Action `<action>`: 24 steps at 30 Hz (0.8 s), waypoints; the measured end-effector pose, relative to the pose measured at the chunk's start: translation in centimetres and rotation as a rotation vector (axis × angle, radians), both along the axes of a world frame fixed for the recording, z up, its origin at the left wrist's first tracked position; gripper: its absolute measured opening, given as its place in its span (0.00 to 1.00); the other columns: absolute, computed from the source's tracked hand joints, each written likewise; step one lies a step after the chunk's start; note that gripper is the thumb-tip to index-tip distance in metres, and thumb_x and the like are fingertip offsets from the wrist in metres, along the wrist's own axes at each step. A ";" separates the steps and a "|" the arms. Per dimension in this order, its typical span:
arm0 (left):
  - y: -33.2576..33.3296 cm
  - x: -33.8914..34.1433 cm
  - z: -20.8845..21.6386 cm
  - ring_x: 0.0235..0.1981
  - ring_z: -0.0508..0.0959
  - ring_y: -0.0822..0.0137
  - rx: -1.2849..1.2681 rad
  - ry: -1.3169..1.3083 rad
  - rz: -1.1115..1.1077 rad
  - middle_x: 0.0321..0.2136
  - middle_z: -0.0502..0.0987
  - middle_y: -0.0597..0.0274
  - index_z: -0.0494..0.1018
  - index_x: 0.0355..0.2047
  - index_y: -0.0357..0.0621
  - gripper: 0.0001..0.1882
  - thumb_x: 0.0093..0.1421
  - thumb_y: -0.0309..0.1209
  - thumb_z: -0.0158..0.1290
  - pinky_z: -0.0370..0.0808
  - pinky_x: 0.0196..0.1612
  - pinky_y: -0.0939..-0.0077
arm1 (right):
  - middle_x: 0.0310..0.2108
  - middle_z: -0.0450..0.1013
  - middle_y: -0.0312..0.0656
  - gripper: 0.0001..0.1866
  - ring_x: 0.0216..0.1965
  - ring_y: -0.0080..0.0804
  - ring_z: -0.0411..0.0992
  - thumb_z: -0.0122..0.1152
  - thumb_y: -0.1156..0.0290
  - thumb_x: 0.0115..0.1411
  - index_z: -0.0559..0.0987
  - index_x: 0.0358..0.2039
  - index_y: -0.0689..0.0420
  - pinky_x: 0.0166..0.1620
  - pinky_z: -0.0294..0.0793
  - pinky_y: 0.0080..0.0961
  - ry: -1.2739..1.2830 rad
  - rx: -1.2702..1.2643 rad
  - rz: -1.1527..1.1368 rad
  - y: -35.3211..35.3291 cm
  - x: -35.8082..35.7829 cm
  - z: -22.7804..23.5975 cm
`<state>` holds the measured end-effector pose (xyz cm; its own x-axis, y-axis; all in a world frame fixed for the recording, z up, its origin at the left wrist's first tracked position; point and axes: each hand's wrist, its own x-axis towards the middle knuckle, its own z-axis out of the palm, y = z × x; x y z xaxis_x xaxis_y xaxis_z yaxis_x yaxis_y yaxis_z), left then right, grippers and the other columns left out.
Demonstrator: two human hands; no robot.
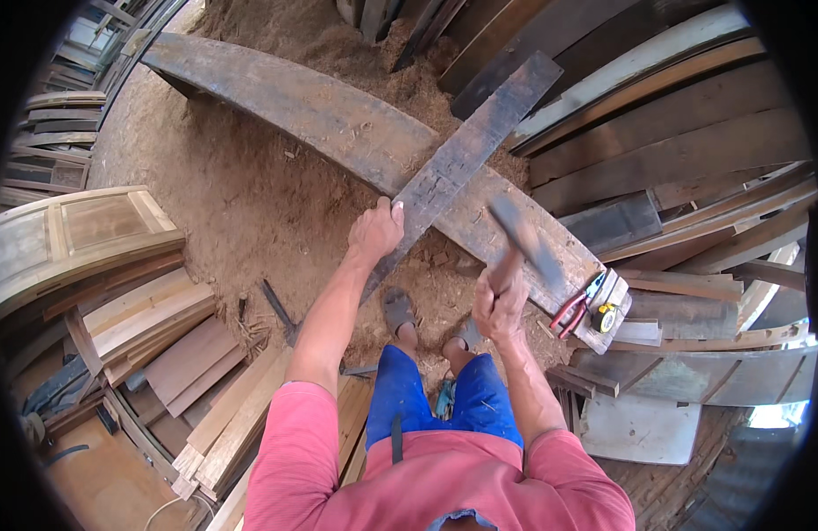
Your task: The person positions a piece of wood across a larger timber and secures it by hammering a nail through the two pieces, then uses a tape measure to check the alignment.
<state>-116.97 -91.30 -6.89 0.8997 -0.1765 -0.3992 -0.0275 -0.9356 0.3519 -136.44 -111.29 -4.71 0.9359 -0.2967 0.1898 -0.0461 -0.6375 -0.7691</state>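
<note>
My left hand [376, 228] is closed round the near edge of a dark, weathered board [466, 159]. That board lies crosswise over a long wooden bench [312, 108], its far end sticking out past the bench. In my right hand [502, 301] is a hammer [526, 241], raised to the right of the board and above the bench; its head is smeared by motion. On the right end of the bench lie red-handled pliers [575, 307] and a yellow and black tape measure [605, 317], beside each other.
Planks [675, 150] lean and lie in stacks on the right. A panelled wooden door [99, 221] and cut boards [152, 314] are piled on the left. Wood shavings and sawdust [241, 177] cover the floor. My sandalled feet [398, 310] stand near the bench.
</note>
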 end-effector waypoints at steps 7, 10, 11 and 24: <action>-0.8 0.2 0.3 0.44 0.80 0.31 -0.017 -0.029 0.005 0.38 0.81 0.31 0.71 0.47 0.37 0.24 0.72 0.48 0.39 0.75 0.50 0.38 | 0.28 0.76 0.68 0.20 0.33 0.72 0.75 0.57 0.56 0.68 0.71 0.43 0.63 0.35 0.72 0.61 0.554 -0.052 -0.117 -0.9 1.9 -1.3; 0.1 -0.2 -0.1 0.44 0.80 0.31 -0.003 -0.023 0.012 0.38 0.81 0.31 0.71 0.47 0.37 0.25 0.72 0.48 0.39 0.75 0.50 0.39 | 0.27 0.76 0.64 0.21 0.30 0.69 0.75 0.58 0.56 0.68 0.70 0.41 0.65 0.32 0.72 0.56 0.097 -0.017 -0.097 0.5 1.7 4.3; 0.4 -0.2 -0.2 0.44 0.80 0.31 0.014 -0.010 0.011 0.38 0.81 0.31 0.71 0.47 0.37 0.25 0.72 0.48 0.39 0.76 0.50 0.39 | 0.27 0.76 0.64 0.21 0.30 0.69 0.75 0.58 0.56 0.68 0.70 0.41 0.65 0.32 0.72 0.56 0.094 -0.017 -0.091 0.3 0.8 2.0; 0.4 -0.5 -0.8 0.43 0.81 0.31 -0.048 -0.073 0.007 0.38 0.81 0.30 0.71 0.47 0.36 0.24 0.73 0.46 0.37 0.76 0.50 0.40 | 0.25 0.76 0.65 0.18 0.28 0.65 0.77 0.60 0.61 0.67 0.70 0.43 0.65 0.27 0.72 0.52 0.035 0.227 -0.051 -0.5 2.4 9.2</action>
<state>-117.45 -90.88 -7.72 0.9274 -0.1872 -0.3239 -0.0477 -0.9179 0.3939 -134.06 -111.83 4.46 0.9235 -0.3749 0.0809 -0.1024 -0.4444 -0.8900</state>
